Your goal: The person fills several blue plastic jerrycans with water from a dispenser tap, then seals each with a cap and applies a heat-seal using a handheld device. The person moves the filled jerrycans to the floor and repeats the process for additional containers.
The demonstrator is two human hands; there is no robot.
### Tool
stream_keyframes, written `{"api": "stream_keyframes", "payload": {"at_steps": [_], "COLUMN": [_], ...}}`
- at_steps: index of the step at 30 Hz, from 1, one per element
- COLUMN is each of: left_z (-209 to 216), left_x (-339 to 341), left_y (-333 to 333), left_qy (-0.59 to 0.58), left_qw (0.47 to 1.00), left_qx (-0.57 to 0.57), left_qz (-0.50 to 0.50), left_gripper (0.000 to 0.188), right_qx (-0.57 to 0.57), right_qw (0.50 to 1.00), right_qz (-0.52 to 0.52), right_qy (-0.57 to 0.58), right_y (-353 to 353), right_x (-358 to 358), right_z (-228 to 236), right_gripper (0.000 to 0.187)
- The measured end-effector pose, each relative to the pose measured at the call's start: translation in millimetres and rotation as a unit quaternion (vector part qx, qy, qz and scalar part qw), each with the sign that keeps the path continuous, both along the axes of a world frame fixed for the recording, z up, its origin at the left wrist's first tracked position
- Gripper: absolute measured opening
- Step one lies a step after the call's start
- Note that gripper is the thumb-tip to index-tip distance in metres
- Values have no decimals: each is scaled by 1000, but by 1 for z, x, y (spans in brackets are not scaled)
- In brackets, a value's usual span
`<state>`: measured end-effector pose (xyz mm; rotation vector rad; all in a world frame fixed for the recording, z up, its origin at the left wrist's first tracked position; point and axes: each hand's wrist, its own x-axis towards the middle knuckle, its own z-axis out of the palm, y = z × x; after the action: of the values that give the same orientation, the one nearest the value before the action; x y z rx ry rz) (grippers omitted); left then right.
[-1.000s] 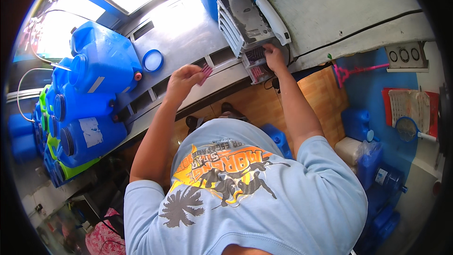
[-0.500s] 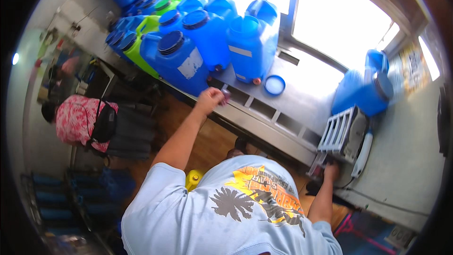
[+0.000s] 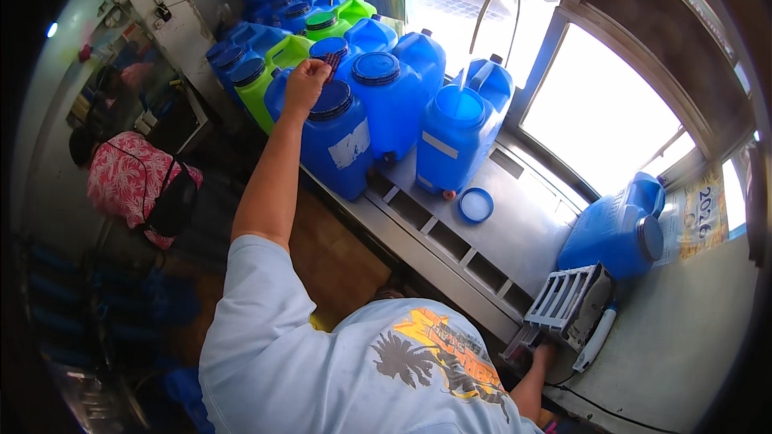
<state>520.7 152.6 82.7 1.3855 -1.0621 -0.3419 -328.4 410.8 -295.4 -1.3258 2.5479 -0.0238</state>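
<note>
My left hand is raised over the black-rimmed lid of a blue water jug. Its fingers pinch a small dark red, patterned strip. At the right, my right hand reaches to a small clear-sided container beside a white slatted rack; its fingers are hidden there. An open blue jug stands upright on the steel counter, with a thin stream of water falling into its mouth from a curved spout. A loose blue lid lies beside it.
Several blue and green jugs crowd the counter's left end. Slots line the steel counter. Another blue jug is at the right, near a white handheld device with a cord. A person in a pink patterned shirt is at the left.
My left hand has risen from the counter's front edge to above the jugs, still pinching the strip. My right hand stays by the rack. The view has shifted, bringing the spout and water stream into sight.
</note>
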Motion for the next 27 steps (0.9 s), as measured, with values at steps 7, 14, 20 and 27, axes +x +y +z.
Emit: {"api": "stream_keyframes", "payload": {"at_steps": [7, 14, 20, 27], "left_z": [-19, -12, 3, 65], "left_x": [-3, 17, 45, 208], "left_y": [-84, -152, -203, -236], "left_qy": [96, 76, 103, -39], "left_qw": [992, 987, 985, 934], "left_qx": [30, 32, 1, -134], "left_qz": [-81, -136, -135, 329], "left_gripper": [15, 15, 15, 26], "right_qx": [13, 28, 49, 87], "right_qw": [997, 983, 978, 969], "right_qz": [-45, -115, -161, -199], "right_qy": [57, 139, 122, 118], "right_y": [9, 3, -22, -25], "right_x": [0, 17, 39, 48], "right_z": [14, 30, 54, 86], "right_gripper": [37, 34, 34, 34]}}
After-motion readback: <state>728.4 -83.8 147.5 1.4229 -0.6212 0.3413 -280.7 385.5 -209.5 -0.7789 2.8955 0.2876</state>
